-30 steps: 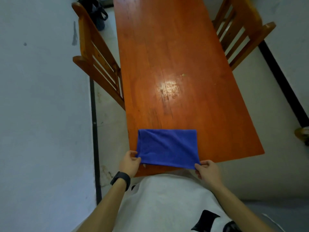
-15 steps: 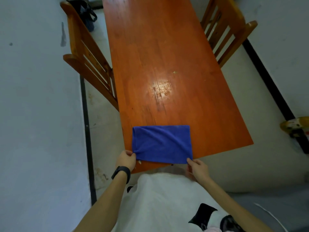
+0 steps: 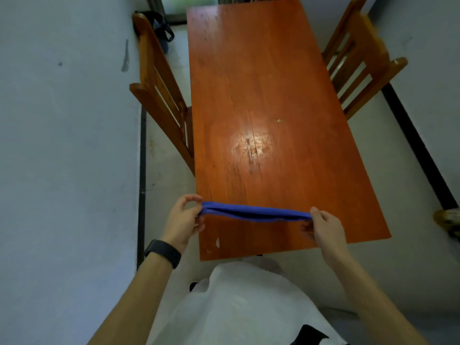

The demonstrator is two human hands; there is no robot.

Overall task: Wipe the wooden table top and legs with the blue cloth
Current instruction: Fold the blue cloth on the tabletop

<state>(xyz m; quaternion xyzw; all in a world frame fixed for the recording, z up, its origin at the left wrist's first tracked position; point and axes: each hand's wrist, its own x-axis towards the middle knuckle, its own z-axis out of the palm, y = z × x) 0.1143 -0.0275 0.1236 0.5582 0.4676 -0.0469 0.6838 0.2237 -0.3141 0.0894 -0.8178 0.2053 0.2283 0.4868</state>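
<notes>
The blue cloth [image 3: 256, 213] is stretched edge-on in a thin band above the near end of the orange wooden table top [image 3: 268, 100]. My left hand [image 3: 183, 221] pinches its left end, just past the table's left edge. My right hand [image 3: 323, 227] pinches its right end over the table. A shiny worn patch [image 3: 251, 145] and a small speck [image 3: 280, 120] mark the middle of the top. A small white chip [image 3: 217, 242] shows near the front left corner. The table legs are hidden.
A wooden chair [image 3: 159, 95] stands at the table's left side and another chair [image 3: 361, 58] at its right. A dark bag [image 3: 161, 28] sits on the floor behind the left chair. Walls run close on both sides. A yellowish object [image 3: 448, 220] lies at the right edge.
The cloth lay flat on the near edge of the table with both hands at its near corners. Both hands have lifted it, and it now hangs taut between them above the top.
</notes>
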